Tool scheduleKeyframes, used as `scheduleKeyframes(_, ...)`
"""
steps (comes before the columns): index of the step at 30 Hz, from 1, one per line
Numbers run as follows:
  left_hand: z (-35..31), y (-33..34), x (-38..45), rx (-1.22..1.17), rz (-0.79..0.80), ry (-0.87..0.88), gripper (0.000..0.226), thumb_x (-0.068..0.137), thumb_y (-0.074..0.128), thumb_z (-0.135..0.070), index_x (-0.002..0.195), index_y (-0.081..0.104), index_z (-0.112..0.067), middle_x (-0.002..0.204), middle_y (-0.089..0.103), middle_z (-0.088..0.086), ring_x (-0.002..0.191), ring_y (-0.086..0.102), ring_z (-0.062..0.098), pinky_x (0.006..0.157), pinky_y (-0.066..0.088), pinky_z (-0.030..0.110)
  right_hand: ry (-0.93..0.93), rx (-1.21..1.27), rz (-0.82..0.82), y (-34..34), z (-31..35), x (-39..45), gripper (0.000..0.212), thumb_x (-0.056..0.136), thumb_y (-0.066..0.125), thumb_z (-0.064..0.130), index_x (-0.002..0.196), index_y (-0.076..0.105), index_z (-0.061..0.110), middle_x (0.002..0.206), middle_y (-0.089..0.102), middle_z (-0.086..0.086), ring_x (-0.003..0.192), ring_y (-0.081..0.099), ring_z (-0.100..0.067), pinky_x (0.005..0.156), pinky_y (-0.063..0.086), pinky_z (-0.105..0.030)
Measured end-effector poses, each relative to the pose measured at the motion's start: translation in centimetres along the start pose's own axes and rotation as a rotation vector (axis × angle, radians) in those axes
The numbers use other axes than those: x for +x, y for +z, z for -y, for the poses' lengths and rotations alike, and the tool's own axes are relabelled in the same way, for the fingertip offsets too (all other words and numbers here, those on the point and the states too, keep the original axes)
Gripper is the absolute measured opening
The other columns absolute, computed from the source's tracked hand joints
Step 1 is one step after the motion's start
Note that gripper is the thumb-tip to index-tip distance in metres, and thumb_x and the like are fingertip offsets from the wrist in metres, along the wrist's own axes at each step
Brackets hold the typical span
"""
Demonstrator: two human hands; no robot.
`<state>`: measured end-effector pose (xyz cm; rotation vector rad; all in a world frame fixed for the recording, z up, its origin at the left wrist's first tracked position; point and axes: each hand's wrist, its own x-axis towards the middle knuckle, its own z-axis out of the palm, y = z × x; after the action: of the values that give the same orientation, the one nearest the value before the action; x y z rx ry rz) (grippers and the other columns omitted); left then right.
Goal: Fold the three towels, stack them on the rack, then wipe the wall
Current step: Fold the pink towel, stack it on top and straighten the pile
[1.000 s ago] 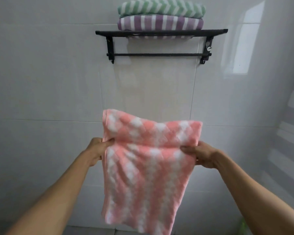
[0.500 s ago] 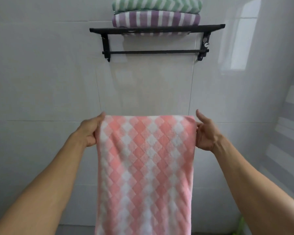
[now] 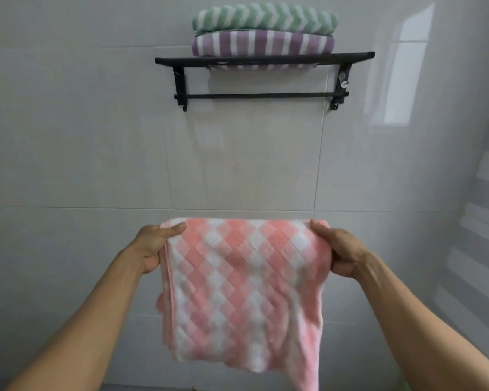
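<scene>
A pink and white checked towel [image 3: 243, 292] hangs folded in front of me, below the rack. My left hand [image 3: 153, 246] grips its upper left corner and my right hand [image 3: 339, 249] grips its upper right corner, holding the top edge level. On the black wall rack [image 3: 263, 58] above lie two folded towels: a purple striped towel [image 3: 263, 43] underneath and a green chevron towel [image 3: 266, 19] on top of it.
White tiled wall [image 3: 82, 136] fills the view behind the towel. The rack's lower bar [image 3: 263, 95] hangs bare. A side wall with grey stripes [image 3: 480, 221] runs along the right.
The long hanging towel has been doubled over and is now much shorter. Both hands have shifted lower, still at the top corners.
</scene>
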<state>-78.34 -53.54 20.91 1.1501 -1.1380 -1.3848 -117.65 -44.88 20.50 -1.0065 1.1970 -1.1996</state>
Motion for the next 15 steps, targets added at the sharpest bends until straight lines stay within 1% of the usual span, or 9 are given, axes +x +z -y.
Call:
scheduleKeyframes(2,-0.8,0.1,0.2,0.006,0.081,0.002,0.043,0.078,0.078,-0.010,0.118,0.068,0.004,0.114,0.072,0.023,0.090,0.074,0.032,0.081,0.061,0.049,-0.002,-0.047,0.043,0.0,0.7,-0.1,0.064,0.067,0.093,0.032,0.113,0.072,-0.007,0.116,0.072,-0.025,0.098,0.071,-0.035,0.100,0.053,-0.055)
scheduleKeyframes(3,-0.9,0.2,0.0,0.074,0.111,0.000,0.046,0.077,0.079,-0.008,0.120,0.067,0.002,0.113,0.073,0.020,0.091,0.074,0.031,0.081,0.061,0.046,-0.012,-0.080,0.035,0.1,0.8,-0.1,0.066,0.063,0.095,0.025,0.113,0.070,-0.010,0.117,0.071,-0.027,0.095,0.071,-0.035,0.100,0.053,-0.055)
scheduleKeyframes(4,-1.0,0.3,0.1,0.130,0.080,0.002,0.047,0.076,0.079,-0.005,0.121,0.066,0.002,0.110,0.075,0.019,0.088,0.074,0.030,0.079,0.061,0.043,-0.030,-0.085,0.012,0.0,0.9,-0.1,0.067,0.061,0.095,0.020,0.112,0.069,-0.013,0.114,0.071,-0.029,0.090,0.072,-0.034,0.095,0.057,-0.053)
scheduleKeyframes(6,-1.2,0.6,0.6,0.101,-0.071,0.032,0.060,0.076,0.080,0.000,0.131,0.056,0.007,0.107,0.074,0.020,0.081,0.074,0.028,0.078,0.060,0.041,-0.058,-0.040,-0.056,0.0,1.3,-0.1,0.063,0.064,0.089,0.023,0.111,0.068,-0.014,0.107,0.074,-0.026,0.082,0.073,-0.032,0.082,0.062,-0.046)
scheduleKeyframes(8,-1.8,0.6,1.3,-0.064,-0.204,0.085,0.084,0.074,0.082,0.003,0.145,0.037,0.002,0.123,0.065,0.025,0.087,0.070,0.029,0.087,0.057,0.044,-0.061,-0.040,-0.096,0.0,1.9,-0.1,0.062,0.062,0.089,0.030,0.108,0.071,-0.007,0.106,0.075,-0.022,0.085,0.072,-0.029,0.079,0.062,-0.042)
scheduleKeyframes(9,-2.3,0.5,1.6,-0.118,-0.214,0.109,0.092,0.072,0.083,0.004,0.149,0.032,-0.003,0.129,0.060,0.026,0.092,0.069,0.030,0.089,0.056,0.044,-0.073,-0.074,-0.107,0.1,2.4,-0.1,0.067,0.055,0.093,0.034,0.106,0.073,-0.005,0.106,0.076,-0.021,0.085,0.072,-0.027,0.076,0.060,-0.039)
scheduleKeyframes(11,-3.2,0.4,1.1,-0.102,-0.108,0.107,0.096,0.063,0.084,0.007,0.146,0.039,-0.012,0.128,0.059,0.024,0.099,0.069,0.032,0.085,0.059,0.042,-0.090,-0.103,-0.153,0.2,3.0,0.2,0.079,0.041,0.098,0.039,0.104,0.074,-0.003,0.100,0.077,-0.016,0.081,0.072,-0.023,0.065,0.058,-0.031)
scheduleKeyframes(13,-3.6,0.6,0.5,0.018,-0.005,0.112,0.088,0.053,0.084,0.011,0.132,0.054,-0.013,0.120,0.065,0.026,0.094,0.070,0.030,0.074,0.062,0.036,-0.127,-0.062,-0.212,0.2,3.7,0.4,0.064,0.055,0.095,0.033,0.103,0.071,-0.002,0.098,0.076,-0.013,0.079,0.072,-0.022,0.061,0.056,-0.030)
scheduleKeyframes(15,-4.1,1.0,0.2,0.107,-0.047,0.160,0.065,0.058,0.082,0.015,0.114,0.063,-0.010,0.116,0.067,0.030,0.085,0.070,0.028,0.069,0.063,0.031,-0.151,-0.023,-0.245,0.4,4.4,0.4,0.043,0.072,0.089,0.024,0.102,0.067,0.003,0.095,0.074,-0.011,0.073,0.070,-0.019,0.060,0.055,-0.031)
